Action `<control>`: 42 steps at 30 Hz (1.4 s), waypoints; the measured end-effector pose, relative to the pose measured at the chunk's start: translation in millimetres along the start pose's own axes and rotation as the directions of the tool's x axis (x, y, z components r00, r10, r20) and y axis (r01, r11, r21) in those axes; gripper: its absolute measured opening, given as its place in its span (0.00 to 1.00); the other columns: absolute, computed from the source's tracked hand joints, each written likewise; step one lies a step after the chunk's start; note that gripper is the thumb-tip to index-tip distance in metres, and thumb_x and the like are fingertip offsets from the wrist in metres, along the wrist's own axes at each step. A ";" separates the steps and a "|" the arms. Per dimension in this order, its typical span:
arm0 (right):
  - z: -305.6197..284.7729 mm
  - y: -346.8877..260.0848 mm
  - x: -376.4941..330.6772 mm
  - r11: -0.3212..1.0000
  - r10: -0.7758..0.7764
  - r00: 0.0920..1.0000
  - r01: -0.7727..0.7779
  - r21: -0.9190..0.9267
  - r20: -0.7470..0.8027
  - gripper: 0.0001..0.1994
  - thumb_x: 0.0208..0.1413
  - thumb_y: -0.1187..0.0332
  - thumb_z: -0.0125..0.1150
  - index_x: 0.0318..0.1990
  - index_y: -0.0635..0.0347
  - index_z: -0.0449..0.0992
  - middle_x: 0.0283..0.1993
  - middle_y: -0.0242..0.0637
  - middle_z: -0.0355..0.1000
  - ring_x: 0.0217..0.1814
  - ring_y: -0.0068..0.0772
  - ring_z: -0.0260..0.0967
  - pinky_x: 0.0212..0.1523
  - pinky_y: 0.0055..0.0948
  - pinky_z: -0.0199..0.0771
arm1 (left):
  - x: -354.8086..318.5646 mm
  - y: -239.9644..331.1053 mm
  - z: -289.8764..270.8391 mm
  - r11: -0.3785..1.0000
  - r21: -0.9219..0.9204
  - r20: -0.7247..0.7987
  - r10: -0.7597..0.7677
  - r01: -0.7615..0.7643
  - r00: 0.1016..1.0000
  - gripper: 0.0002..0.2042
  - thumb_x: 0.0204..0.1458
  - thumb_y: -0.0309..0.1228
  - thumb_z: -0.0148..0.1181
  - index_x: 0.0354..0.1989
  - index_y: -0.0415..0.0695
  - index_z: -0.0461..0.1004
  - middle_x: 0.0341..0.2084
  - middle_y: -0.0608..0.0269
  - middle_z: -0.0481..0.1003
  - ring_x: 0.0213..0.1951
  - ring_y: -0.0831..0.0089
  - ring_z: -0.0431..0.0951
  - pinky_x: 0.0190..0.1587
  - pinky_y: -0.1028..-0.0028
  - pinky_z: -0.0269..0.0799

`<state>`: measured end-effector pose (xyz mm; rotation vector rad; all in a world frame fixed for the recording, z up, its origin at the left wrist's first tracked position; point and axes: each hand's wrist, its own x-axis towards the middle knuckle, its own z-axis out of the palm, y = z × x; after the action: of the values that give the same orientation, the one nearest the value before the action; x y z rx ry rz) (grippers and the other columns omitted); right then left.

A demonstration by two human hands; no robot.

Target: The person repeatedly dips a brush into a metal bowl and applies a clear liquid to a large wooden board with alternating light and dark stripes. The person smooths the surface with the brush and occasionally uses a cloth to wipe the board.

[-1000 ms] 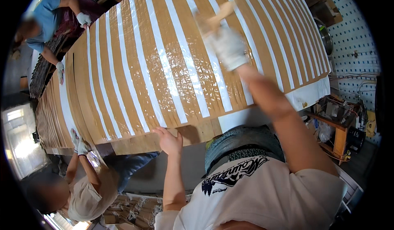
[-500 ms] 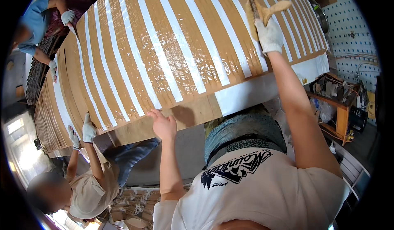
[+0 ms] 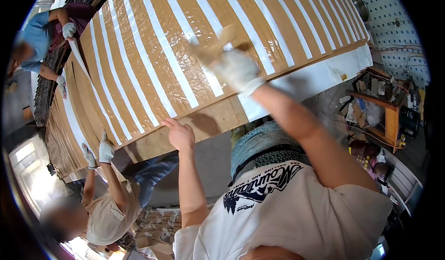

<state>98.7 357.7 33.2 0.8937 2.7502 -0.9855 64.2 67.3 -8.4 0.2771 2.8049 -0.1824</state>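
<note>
A wide brown sheet (image 3: 167, 19) with white stripes and a glossy, wrinkled surface spreads over the work table. My right hand (image 3: 237, 69), in a white knit glove, grips a wooden-handled brush (image 3: 226, 35) against the striped surface; motion blurs both. Bare and with fingers stretched out, my left hand (image 3: 181, 135) rests its fingertips at the sheet's near edge. Below that edge show a plain wooden board (image 3: 221, 120) and a white sheet (image 3: 310, 84).
At far left, a co-worker in blue holds a white strip (image 3: 79, 58) with gloved hands. Another co-worker's gloved hands (image 3: 106, 149) touch the near edge at left. A cluttered wooden stand (image 3: 391, 123) and pegboard wall (image 3: 396, 35) are at right.
My right hand has swept the brush left and nearer across the sheet. My left hand has shifted slightly left. The far-left co-worker has lifted the strip's end.
</note>
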 end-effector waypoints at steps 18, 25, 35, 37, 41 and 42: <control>-133.1 369.4 -229.8 0.350 0.734 0.600 0.067 0.934 -0.318 0.28 0.58 0.59 0.64 0.60 0.70 0.69 0.55 0.43 0.73 0.50 0.32 0.73 0.47 0.30 0.73 | -104.6 95.8 37.8 0.159 -0.982 0.119 0.075 0.106 0.990 0.06 0.59 0.28 0.56 0.41 0.40 0.72 0.24 0.67 0.70 0.27 0.76 0.73 0.35 0.73 0.77; -97.5 470.4 -398.2 0.068 0.929 0.336 0.248 0.966 -0.152 0.23 0.61 0.65 0.63 0.60 0.67 0.68 0.54 0.41 0.72 0.49 0.35 0.74 0.44 0.34 0.77 | -283.4 387.3 -105.6 0.019 -0.573 0.212 0.969 0.820 0.125 0.12 0.61 0.36 0.48 0.24 0.51 0.63 0.10 0.75 0.57 0.11 0.79 0.57 0.39 0.59 0.80; -136.0 498.8 -463.8 -0.011 0.964 0.263 -0.059 0.998 0.026 0.21 0.61 0.62 0.62 0.57 0.66 0.71 0.50 0.40 0.74 0.44 0.32 0.75 0.38 0.31 0.77 | -594.0 544.6 -163.8 0.371 -0.605 -0.436 0.586 0.705 -0.683 0.14 0.59 0.41 0.51 0.23 0.51 0.66 0.12 0.72 0.61 0.14 0.76 0.63 0.35 0.63 0.81; -147.0 508.7 -470.2 -0.021 0.966 0.254 -0.066 0.998 0.038 0.21 0.61 0.62 0.62 0.57 0.66 0.71 0.51 0.40 0.74 0.45 0.32 0.75 0.38 0.31 0.77 | -613.9 563.5 -162.8 0.371 -0.618 -0.444 0.562 0.693 -0.698 0.13 0.59 0.41 0.51 0.23 0.50 0.67 0.13 0.72 0.62 0.15 0.76 0.63 0.35 0.63 0.81; -168.6 526.6 -475.7 -0.045 0.975 0.214 -0.077 0.996 0.060 0.22 0.61 0.61 0.62 0.57 0.66 0.71 0.51 0.40 0.73 0.46 0.33 0.75 0.39 0.31 0.77 | -642.8 600.4 -159.6 0.368 -0.635 -0.437 0.553 0.679 -0.709 0.12 0.59 0.40 0.51 0.25 0.50 0.67 0.14 0.71 0.62 0.17 0.76 0.64 0.35 0.63 0.80; -173.5 531.2 -475.3 -0.049 0.977 0.205 -0.079 0.996 0.064 0.22 0.61 0.61 0.62 0.57 0.66 0.71 0.52 0.40 0.73 0.46 0.33 0.75 0.40 0.31 0.77 | -646.0 610.8 -159.4 0.371 -0.638 -0.431 0.555 0.675 -0.712 0.12 0.59 0.40 0.51 0.26 0.50 0.67 0.14 0.71 0.63 0.17 0.75 0.65 0.35 0.63 0.80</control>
<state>804.3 556.1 2.0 3.0824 0.8255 -2.1741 746.8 576.9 292.1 0.6140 -0.4562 0.7476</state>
